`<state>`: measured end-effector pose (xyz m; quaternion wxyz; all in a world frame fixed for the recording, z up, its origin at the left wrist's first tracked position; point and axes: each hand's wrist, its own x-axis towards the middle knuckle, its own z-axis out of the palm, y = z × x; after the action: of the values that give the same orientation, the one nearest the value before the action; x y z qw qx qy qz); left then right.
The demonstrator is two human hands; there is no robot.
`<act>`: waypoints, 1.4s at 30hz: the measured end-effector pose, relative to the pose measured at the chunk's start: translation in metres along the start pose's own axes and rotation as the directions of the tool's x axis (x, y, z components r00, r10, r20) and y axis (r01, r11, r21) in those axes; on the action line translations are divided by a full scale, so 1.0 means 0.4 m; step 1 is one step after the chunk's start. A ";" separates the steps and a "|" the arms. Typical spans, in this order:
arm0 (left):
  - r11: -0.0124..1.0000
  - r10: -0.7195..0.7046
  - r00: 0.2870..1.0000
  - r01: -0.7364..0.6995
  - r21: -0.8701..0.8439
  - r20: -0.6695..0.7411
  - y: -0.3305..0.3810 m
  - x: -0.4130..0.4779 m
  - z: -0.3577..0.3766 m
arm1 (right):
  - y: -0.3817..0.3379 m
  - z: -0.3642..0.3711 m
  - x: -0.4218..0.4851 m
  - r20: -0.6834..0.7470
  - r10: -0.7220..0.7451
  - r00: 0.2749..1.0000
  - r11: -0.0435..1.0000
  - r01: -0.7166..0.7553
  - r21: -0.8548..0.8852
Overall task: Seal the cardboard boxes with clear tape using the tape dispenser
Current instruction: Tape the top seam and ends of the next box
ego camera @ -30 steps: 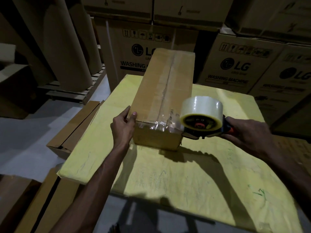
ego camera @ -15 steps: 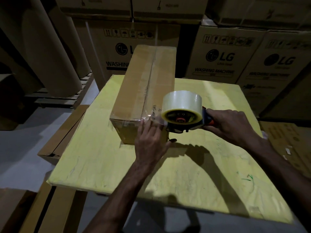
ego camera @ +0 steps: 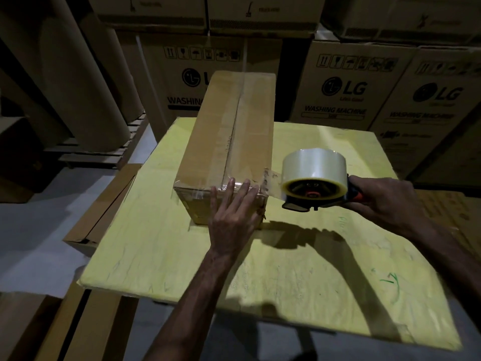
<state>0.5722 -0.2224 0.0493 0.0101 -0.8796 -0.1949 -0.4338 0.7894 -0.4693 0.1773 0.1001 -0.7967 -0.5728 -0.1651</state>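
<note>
We see the long cardboard box (ego camera: 223,142) lying on the yellow table (ego camera: 299,269), its near end toward us. The left hand (ego camera: 231,217) lies flat on this end, fingers straight, and covers part of the tape there. The right hand (ego camera: 385,201) grips the tape dispenser (ego camera: 312,195) just beside the near right corner; its handle (ego camera: 354,195) is almost hidden by this hand. A strip of clear tape (ego camera: 272,178) runs from the roll (ego camera: 315,166) to the corner. The cartons (ego camera: 341,92) behind are dark and cut off

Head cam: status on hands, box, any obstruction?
Left hand flat on cardboard box, near end. Right hand grips tape dispenser, tape strip stretched to box corner. No obstruction seen.
</note>
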 end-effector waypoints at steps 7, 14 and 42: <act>0.998 -0.015 1.000 0.015 -0.062 -0.011 -0.004 -0.005 0.006 | 0.019 0.081 -0.060 -0.020 0.077 0.997 0.997 -0.077 0.005; 0.998 0.028 0.999 -0.027 -0.062 0.015 -0.027 -0.010 -0.002 | -0.031 0.274 -0.074 -0.103 0.054 0.993 0.982 -0.034 0.187; 0.979 0.006 1.000 -0.006 -0.206 -0.004 -0.035 -0.017 0.019 | -0.165 0.401 -0.119 -0.005 0.260 0.966 0.943 -0.253 0.218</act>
<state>0.5693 -0.2103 0.0373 -0.0794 -0.8759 -0.1463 -0.4530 0.7371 -0.4340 0.0090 0.2162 -0.8459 -0.4771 -0.1008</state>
